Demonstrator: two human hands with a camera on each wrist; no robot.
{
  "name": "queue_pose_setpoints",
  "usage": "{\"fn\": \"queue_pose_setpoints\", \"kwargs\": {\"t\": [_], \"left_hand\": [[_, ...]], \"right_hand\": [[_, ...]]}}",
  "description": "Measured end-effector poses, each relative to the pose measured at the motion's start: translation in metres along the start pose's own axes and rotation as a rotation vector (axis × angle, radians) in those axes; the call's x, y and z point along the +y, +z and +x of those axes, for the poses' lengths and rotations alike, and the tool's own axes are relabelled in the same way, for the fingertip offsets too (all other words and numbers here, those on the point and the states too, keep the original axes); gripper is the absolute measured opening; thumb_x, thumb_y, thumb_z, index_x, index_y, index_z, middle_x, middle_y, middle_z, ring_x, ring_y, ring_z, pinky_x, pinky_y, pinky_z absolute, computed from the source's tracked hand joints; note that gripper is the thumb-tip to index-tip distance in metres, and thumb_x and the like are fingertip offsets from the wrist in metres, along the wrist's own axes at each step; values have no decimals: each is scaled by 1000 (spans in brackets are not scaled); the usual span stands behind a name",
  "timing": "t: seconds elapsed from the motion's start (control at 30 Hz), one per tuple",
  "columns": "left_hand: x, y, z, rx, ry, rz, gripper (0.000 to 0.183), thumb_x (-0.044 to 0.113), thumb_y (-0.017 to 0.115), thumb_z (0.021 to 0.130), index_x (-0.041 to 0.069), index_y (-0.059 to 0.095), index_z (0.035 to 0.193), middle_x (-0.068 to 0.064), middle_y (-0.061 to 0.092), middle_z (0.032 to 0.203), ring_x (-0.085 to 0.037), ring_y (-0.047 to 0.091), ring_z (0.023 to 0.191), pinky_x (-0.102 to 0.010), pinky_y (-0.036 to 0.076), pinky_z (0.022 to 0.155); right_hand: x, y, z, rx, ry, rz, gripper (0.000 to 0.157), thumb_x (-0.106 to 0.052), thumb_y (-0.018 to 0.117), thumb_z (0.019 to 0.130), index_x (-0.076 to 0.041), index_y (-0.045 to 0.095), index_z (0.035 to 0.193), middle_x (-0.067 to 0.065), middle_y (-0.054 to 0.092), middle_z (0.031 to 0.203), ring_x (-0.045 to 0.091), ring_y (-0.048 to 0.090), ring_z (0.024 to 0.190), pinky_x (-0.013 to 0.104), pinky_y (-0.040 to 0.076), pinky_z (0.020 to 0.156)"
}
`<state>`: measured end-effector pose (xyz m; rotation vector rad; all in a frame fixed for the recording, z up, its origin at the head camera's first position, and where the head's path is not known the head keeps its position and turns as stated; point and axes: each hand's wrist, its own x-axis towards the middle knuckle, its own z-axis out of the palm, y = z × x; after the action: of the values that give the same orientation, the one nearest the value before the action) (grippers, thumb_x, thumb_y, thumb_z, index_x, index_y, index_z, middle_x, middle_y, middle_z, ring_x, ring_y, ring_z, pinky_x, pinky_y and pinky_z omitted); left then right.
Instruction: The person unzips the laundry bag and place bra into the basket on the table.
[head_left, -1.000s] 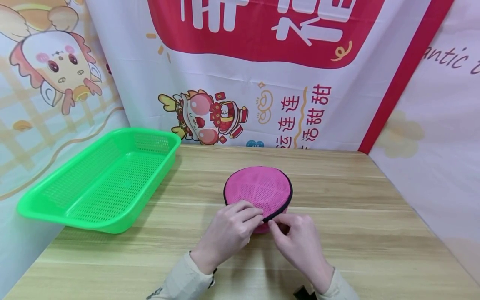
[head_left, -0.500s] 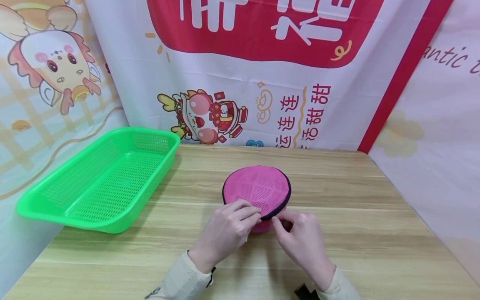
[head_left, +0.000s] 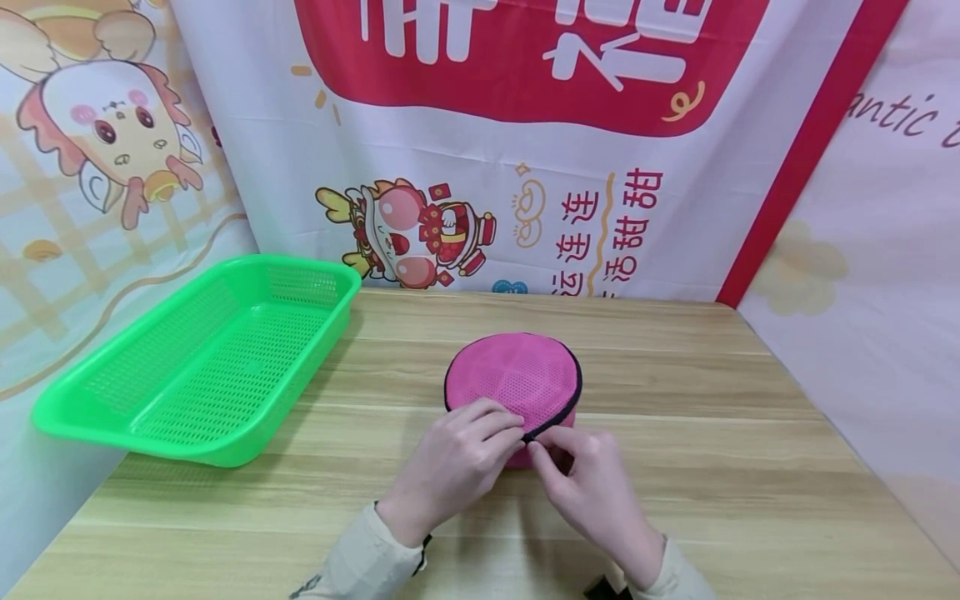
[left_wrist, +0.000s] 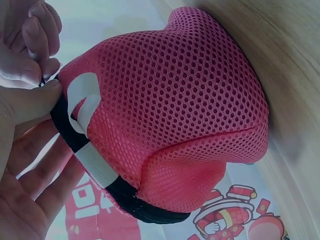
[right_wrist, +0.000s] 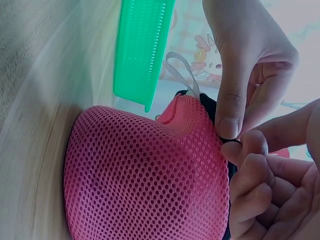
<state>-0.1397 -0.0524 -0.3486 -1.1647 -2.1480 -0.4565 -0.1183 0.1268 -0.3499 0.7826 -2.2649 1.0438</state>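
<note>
A round pink mesh laundry bag [head_left: 517,375] with a black zipper [left_wrist: 125,195] around its lid stands on the table in front of me. My left hand [head_left: 457,467] grips the near edge, its thumb on the black zipper band in the left wrist view. Close beside it, my right hand [head_left: 592,487] pinches the zipper at the same edge. A small dark bit shows between the fingertips in the right wrist view, where the two hands nearly meet. A pale fabric loop [right_wrist: 182,70] sticks out from the bag's rim. The inside of the bag is hidden.
A green perforated plastic basket [head_left: 330,333] stands at the left of the wooden table [head_left: 675,367]. Printed cloths [head_left: 450,150] hang behind the table and along both sides.
My right hand shifts slightly right along the zipper edge, then comes back left, closer to my left hand. The left hand keeps its grip, and the bag tilts a little.
</note>
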Motion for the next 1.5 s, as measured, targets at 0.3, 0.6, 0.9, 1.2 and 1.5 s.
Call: {"fn": "queue_pose_setpoints", "kwargs": {"t": [0.3,0.6,0.9,1.2,1.5], "left_hand": [[2,0,1,-7,29,43,15,8,66,79,6,70,94,-2,65,94,-14,53,89,-23,44,81],[1,1,1,16,43,42,13,5,64,80,5,70,91,-3,65,93,-14,54,88,-24,46,79],[1,0,0,9,42,46,14,5,64,80,6,70,92,-2,65,94,-14,54,89,-23,46,79],[1,0,-1,-1,22,59,15,7,66,79,9,71,93,1,66,94,-12,53,88,-23,46,78],[-1,-1,-2,5,22,52,14,6,67,78,9,72,91,0,66,93,-13,54,87,-23,47,76]], "right_hand": [[-2,4,0,61,-26,-81,19,0,65,71,-18,62,66,-20,42,54,-7,37,43,9,31,38],[0,2,-1,93,12,-71,9,-4,64,74,-11,65,69,-12,49,57,1,44,46,11,35,40],[0,1,0,207,-50,-58,10,-4,68,69,-13,65,66,-12,48,58,2,45,46,11,35,41],[-1,1,0,191,-32,-60,12,-3,67,69,-14,64,64,-12,48,57,2,45,46,12,37,41],[8,-4,1,238,38,-74,12,1,68,66,-10,64,63,-12,48,53,2,44,43,13,35,39]]}}
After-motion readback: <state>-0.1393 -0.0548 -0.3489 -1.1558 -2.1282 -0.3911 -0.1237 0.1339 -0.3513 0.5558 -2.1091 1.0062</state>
